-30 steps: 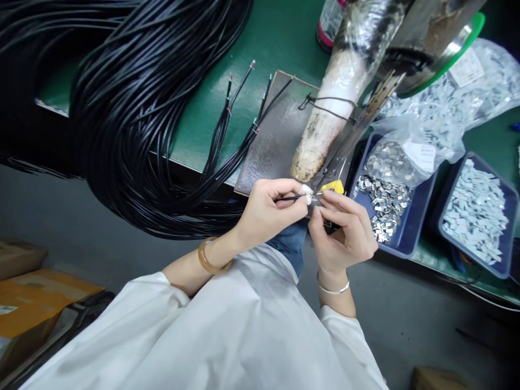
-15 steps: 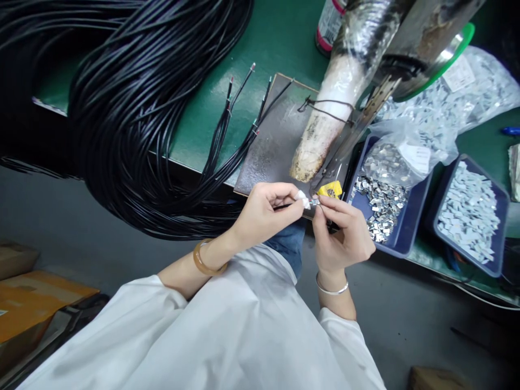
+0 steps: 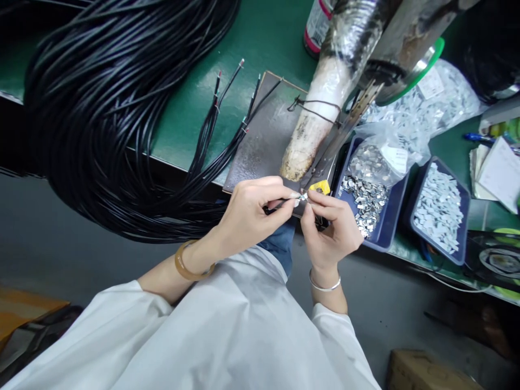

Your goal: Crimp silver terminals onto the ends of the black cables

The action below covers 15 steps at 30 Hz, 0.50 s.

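green bench [image 3: 264,38] | 2 blue trays [image 3: 461,227] | left hand [image 3: 247,214] pinches wire [image 3: 280,202] | right hand [image 3: 331,230] pinches clip [image 3: 304,197]

- Two hands are seen, left hand [image 3: 247,214] and right hand [image 3: 331,233], one bracelet worn on each wrist.
- Two blue trays [image 3: 463,216] of small metal pieces are counted on the bench [image 3: 268,32].
- One big bundle of black cables [image 3: 114,124] is laid there, too many strands to count.
- One bottle [image 3: 317,27] is spotted at the back.
- One blue pen [image 3: 473,137] can be seen off to the right.
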Available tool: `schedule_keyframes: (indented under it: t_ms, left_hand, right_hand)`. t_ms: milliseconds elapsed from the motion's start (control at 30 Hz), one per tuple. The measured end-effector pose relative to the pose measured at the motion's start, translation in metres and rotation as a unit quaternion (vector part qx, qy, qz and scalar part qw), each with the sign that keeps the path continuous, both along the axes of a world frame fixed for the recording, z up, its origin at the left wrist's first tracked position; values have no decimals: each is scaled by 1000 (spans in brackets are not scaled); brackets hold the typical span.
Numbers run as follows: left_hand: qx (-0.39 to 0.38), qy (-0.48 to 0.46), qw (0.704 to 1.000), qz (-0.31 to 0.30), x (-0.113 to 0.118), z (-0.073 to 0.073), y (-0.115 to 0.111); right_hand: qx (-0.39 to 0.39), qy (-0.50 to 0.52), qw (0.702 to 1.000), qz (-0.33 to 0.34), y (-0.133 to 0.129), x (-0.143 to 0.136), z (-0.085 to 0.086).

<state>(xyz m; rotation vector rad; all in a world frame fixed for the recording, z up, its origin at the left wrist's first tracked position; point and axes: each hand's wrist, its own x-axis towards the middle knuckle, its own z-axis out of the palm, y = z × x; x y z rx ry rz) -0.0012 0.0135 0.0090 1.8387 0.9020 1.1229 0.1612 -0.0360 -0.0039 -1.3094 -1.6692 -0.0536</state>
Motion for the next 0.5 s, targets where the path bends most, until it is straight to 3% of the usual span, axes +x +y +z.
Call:
schedule_keyframes:
  t_ms: [500]
  left_hand:
    - [77,38,996,30,0,3,0]
  right_hand:
    - [-20,-18,1000,14,6,2,10]
